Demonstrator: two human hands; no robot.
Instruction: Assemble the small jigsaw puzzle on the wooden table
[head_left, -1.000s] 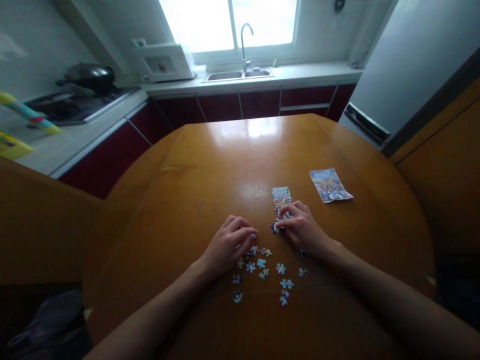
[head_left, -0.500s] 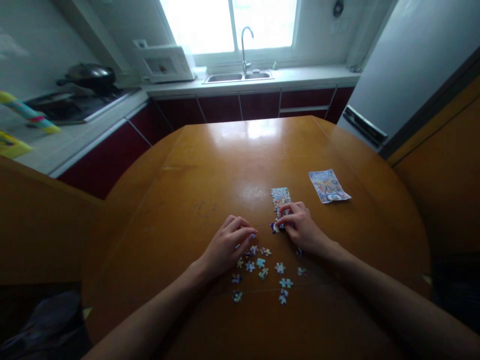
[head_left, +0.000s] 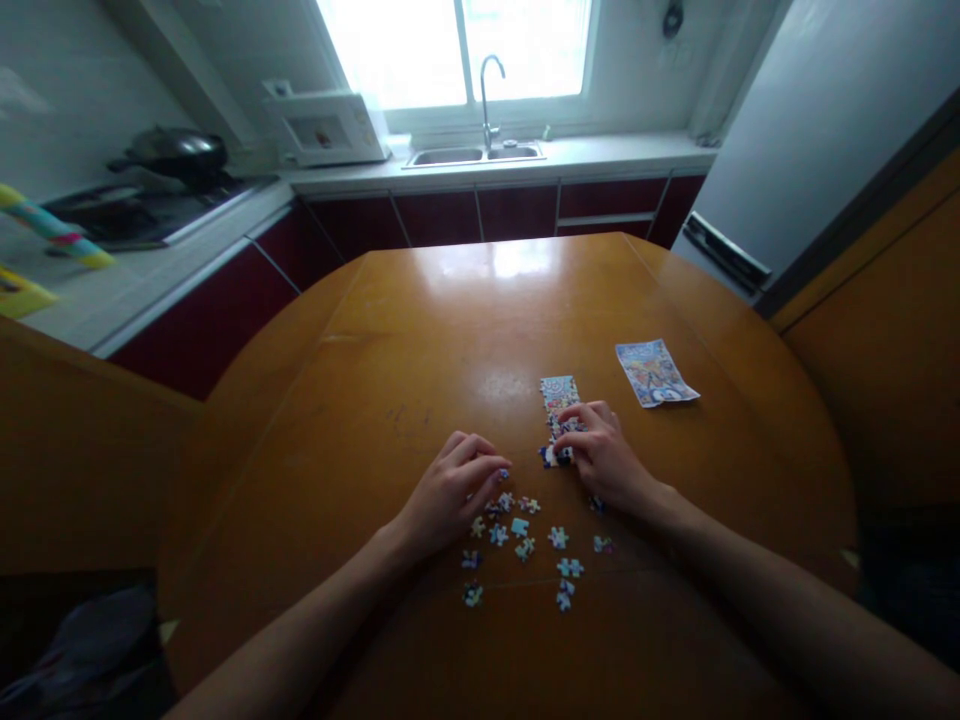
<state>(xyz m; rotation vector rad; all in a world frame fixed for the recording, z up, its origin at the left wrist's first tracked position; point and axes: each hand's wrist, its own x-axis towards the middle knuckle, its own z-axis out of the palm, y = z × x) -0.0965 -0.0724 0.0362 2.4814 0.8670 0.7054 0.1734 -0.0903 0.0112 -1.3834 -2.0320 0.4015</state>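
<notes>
A partly joined jigsaw puzzle (head_left: 558, 389) lies as a narrow strip on the wooden table, with a dark blue and white lower end. My right hand (head_left: 604, 458) bends over that lower end, fingers curled onto it and covering part of the strip. To its left, my left hand (head_left: 457, 488) is closed in a loose pinch, with a small bluish jigsaw piece (head_left: 504, 474) at its fingertips. Several loose pieces are scattered nearer me, among them a plain light-blue piece (head_left: 520, 526) and a joined pair (head_left: 570, 567). One dark piece (head_left: 596, 503) is partly under my right wrist.
A creased picture sheet (head_left: 657, 373) lies right of the puzzle on the round-sided table (head_left: 420, 330). Beyond stand a counter with a sink (head_left: 450, 156), a microwave (head_left: 330, 128), a stove with a wok (head_left: 176, 155), and a fridge (head_left: 825, 130) at right.
The right fingers have shifted very slightly at the puzzle's lower end. My left hand stays almost still, and the loose pieces lie as before; the whole view has drifted a little.
</notes>
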